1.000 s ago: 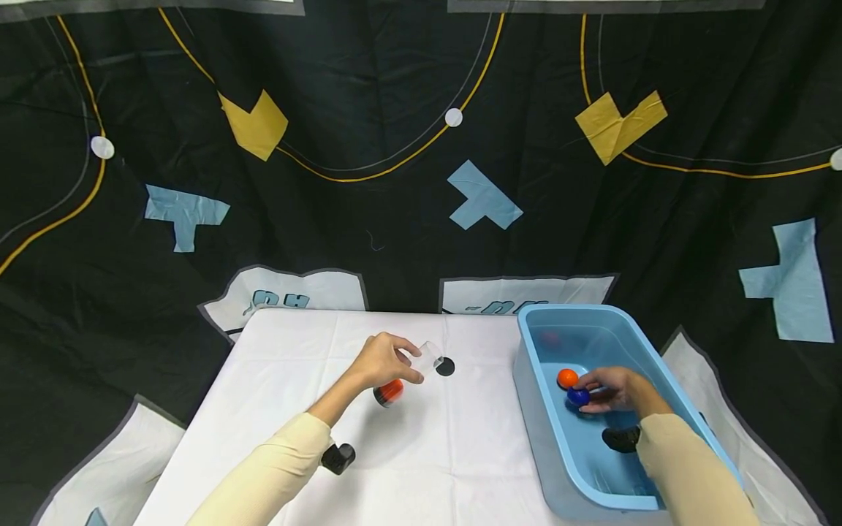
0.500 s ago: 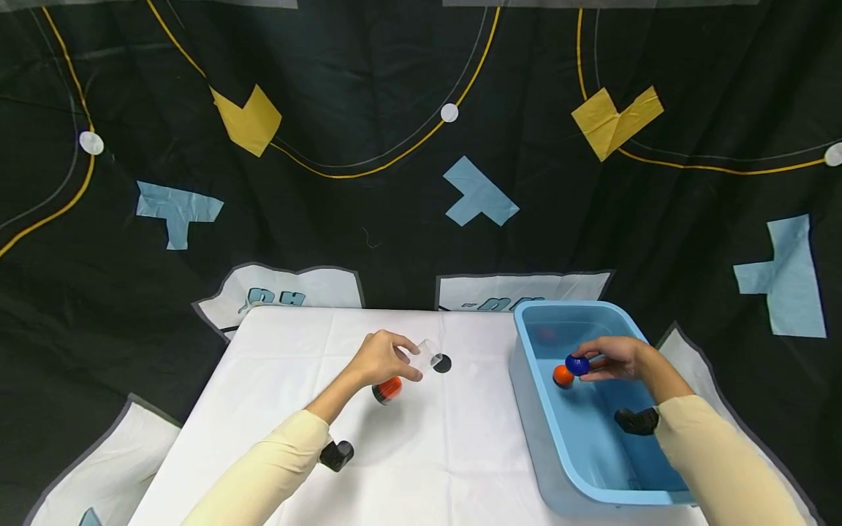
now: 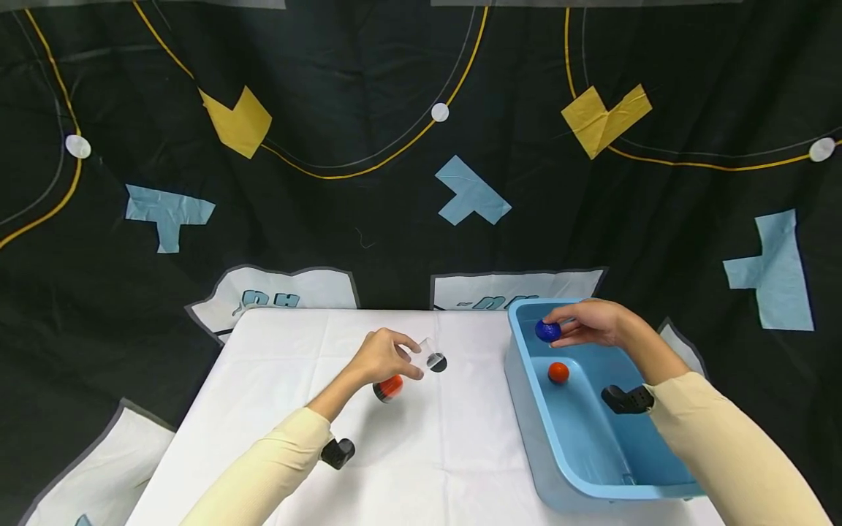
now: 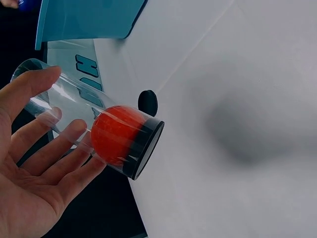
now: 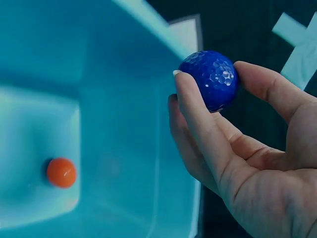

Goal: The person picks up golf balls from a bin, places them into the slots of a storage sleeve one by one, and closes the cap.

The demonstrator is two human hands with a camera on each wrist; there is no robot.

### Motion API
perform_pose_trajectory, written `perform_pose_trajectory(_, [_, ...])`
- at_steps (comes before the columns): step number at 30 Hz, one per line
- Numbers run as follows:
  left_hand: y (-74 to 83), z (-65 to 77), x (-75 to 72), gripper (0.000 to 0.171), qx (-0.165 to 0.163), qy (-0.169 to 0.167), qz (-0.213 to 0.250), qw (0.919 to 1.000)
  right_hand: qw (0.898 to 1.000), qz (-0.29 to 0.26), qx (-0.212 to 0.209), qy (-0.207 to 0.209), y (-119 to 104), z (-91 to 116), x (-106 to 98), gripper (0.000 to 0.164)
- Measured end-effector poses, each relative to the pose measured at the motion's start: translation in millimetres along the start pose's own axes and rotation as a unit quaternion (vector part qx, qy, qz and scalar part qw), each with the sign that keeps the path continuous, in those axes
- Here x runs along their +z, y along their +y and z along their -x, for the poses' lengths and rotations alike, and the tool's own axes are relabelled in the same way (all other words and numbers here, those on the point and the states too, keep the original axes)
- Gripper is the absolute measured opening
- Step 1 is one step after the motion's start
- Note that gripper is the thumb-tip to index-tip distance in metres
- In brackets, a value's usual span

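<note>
My left hand (image 3: pixel 387 358) grips a clear tube (image 4: pixel 74 94) tilted above the table, its open end towards the bin. An orange-red ball (image 4: pixel 117 134) sits inside, against the tube's black base (image 4: pixel 148 151). Between thumb and fingertips, my right hand (image 3: pixel 588 324) pinches a dimpled blue golf ball (image 5: pixel 210 80), raised near the far left rim of the blue bin (image 3: pixel 559 460). Down on the bin's floor lies an orange ball (image 5: pixel 61 172), apart from the hand.
A black disc (image 3: pixel 437 363) lies on the white-covered table (image 3: pixel 395 467), just beyond the tube's open end. The bin stands at the table's right side. Behind the table hangs a black cloth (image 3: pixel 368 234) with tape marks.
My right hand has lifted the blue golf ball from beside the orange ball, moving up and to the left towards the bin's far rim. The left hand and tube have stayed nearly still.
</note>
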State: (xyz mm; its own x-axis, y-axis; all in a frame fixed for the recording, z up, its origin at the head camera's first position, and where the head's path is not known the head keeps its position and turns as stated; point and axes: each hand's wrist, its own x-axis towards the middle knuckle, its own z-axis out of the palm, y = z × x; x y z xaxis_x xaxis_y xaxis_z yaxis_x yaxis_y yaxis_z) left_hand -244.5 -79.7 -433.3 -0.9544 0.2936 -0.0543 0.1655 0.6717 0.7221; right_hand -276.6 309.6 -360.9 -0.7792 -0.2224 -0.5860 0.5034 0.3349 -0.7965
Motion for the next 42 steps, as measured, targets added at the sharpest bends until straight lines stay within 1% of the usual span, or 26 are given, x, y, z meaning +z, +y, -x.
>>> perform_pose_trajectory(7, [3.9, -2.2, 3.0, 0.038, 0.004, -0.001, 0.005, 1.0, 0.998, 0.028, -0.029, -0.041, -29.9, 3.2, 25.2, 0.06])
perform_pose_trajectory(12, [9.0, -3.0, 5.8, 0.038, 0.01, -0.008, 0.01, 0.9999, 0.997, 0.036, -0.037, -0.049, -40.2, -4.0, 46.6, 0.054])
perform_pose_trajectory(20, [13.2, -2.2, 9.4, 0.039, 0.01, -0.013, 0.014, 0.9998, 0.996, 0.076, -0.042, -0.025, -39.7, -22.7, 87.4, 0.044])
perform_pose_trajectory(24, [15.9, -3.8, 10.7, 0.04, 0.011, -0.012, 0.012, 0.9998, 0.994, 0.096, -0.047, -0.014, -39.1, -29.3, 105.6, 0.045])
perform_pose_trajectory(27, [17.6, -5.0, 11.0, 0.04, 0.012, -0.011, 0.014, 0.9998, 0.994, 0.098, -0.051, -0.008, -39.2, -32.9, 116.8, 0.044])
perform_pose_trajectory(34, [19.6, -5.6, 11.8, 0.04, 0.019, -0.011, 0.021, 0.9995, 0.994, 0.096, -0.05, -0.001, -36.4, -38.8, 132.0, 0.043])
perform_pose_trajectory(39, [20.4, -4.7, 11.4, 0.039, 0.02, -0.01, 0.026, 0.9994, 0.994, 0.094, -0.049, 0.008, -35.1, -41.1, 136.9, 0.041])
perform_pose_trajectory(42, [20.7, -4.2, 11.4, 0.038, 0.025, -0.009, 0.026, 0.9993, 0.994, 0.098, -0.052, 0.0, -34.0, -42.6, 138.6, 0.038])
